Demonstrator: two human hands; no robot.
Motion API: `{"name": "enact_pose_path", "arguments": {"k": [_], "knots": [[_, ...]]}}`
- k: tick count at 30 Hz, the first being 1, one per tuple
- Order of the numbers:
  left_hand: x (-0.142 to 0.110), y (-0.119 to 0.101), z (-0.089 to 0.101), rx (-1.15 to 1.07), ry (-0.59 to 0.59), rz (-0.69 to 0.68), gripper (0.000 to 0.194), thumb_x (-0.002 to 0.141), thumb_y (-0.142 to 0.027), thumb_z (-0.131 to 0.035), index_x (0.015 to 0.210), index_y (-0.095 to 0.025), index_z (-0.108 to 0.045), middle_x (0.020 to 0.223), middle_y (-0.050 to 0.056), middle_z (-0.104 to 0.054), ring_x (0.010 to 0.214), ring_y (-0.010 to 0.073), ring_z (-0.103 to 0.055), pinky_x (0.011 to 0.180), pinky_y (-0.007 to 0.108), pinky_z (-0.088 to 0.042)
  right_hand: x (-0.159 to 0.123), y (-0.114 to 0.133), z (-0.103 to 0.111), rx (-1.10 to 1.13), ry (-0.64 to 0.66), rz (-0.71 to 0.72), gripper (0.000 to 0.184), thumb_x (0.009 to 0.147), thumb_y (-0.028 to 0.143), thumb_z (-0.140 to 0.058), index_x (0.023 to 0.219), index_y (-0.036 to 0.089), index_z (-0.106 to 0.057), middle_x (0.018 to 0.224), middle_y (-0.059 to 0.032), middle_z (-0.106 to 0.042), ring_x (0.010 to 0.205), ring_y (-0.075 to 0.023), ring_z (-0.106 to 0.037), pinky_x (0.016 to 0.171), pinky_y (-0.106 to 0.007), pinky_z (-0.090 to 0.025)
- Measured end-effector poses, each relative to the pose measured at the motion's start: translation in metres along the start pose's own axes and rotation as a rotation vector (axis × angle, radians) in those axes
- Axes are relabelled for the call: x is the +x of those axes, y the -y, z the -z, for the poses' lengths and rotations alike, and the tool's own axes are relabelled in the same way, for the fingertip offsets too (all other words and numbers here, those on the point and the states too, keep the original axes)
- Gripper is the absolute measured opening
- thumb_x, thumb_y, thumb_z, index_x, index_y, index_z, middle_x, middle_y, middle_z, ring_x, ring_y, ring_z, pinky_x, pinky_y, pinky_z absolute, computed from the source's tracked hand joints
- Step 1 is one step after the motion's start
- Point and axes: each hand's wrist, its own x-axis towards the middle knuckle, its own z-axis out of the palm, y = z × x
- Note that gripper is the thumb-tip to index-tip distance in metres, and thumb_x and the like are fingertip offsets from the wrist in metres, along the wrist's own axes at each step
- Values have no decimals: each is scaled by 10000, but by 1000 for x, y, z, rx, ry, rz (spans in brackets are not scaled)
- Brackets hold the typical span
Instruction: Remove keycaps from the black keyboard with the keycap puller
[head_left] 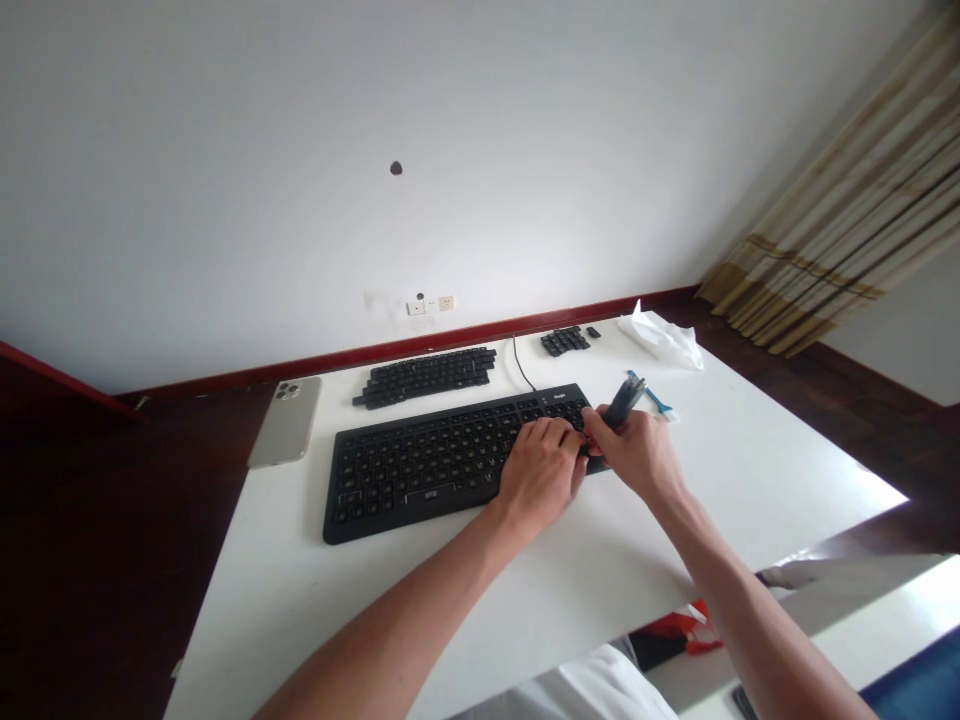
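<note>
A black keyboard (pixel 420 465) lies at a slant on the white table, with its keycaps off over most of the visible area. My left hand (pixel 541 462) rests palm down on its right part, fingers laid across the keys, holding nothing that I can see. Beside it, my right hand (pixel 636 448) is closed around a dark grey handheld tool (pixel 624 400) with a shiny end pointing up and away. The tool's lower end is hidden by my fingers at the keyboard's right end. Removed keycaps (pixel 427 375) lie in rows behind the keyboard, and a smaller group (pixel 566 341) sits farther right.
A phone (pixel 286 422) lies at the table's left edge. Past my right hand are a blue brush (pixel 658 400) and a crumpled white plastic bag (pixel 664 338). The keyboard's cable (pixel 520 365) runs to the back edge. Behind stands a wall with sockets (pixel 431 306).
</note>
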Motion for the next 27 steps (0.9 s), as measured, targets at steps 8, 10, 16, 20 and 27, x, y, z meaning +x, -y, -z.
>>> {"name": "enact_pose_path", "arguments": {"k": [8, 10, 16, 20, 27], "knots": [[-1, 2, -4, -45, -51, 24, 296, 994, -286, -684, 1258, -154, -656, 1353, 112, -637, 1353, 296, -525, 1169, 430, -474, 0, -12, -13, -37, -148, 35, 500, 915, 615, -630, 715, 166, -719, 592, -57, -683, 566, -213, -627, 534, -307, -417], [-1, 3, -6, -50, -54, 24, 293, 1002, -289, -675, 1264, -156, -672, 1369, 109, -636, 1374, 298, -513, 1188, 438, -464, 1, -15, -12, 17, -127, 19, 567, 913, 673, -613, 678, 166, -704, 583, -58, -671, 550, -202, -604, 525, -306, -411], [-1, 5, -5, -112, -56, 35, 211, 983, -264, -721, 1180, -191, -742, 1307, 71, -679, 1273, 286, -563, 1122, 446, -514, 7, -13, -1, 170, -237, 54, 649, 997, 674, -469, 647, 184, -710, 588, -56, -662, 552, -187, -618, 560, -295, -467], [2, 5, -4, -195, -76, 84, 188, 919, -257, -812, 1087, -194, -759, 1162, 48, -720, 1200, 260, -585, 1089, 414, -531, 12, -15, 2, 174, -180, -6, 513, 867, 664, -713, 704, 180, -751, 534, -38, -660, 470, -190, -615, 512, -298, -500], [3, 3, -3, -136, -42, 58, 118, 964, -224, -750, 1070, -185, -717, 1117, 53, -707, 1169, 262, -586, 1055, 419, -520, 2, -28, -6, 320, -95, -88, 451, 866, 613, -749, 731, 183, -734, 613, -62, -722, 515, -220, -682, 527, -312, -584]]}}
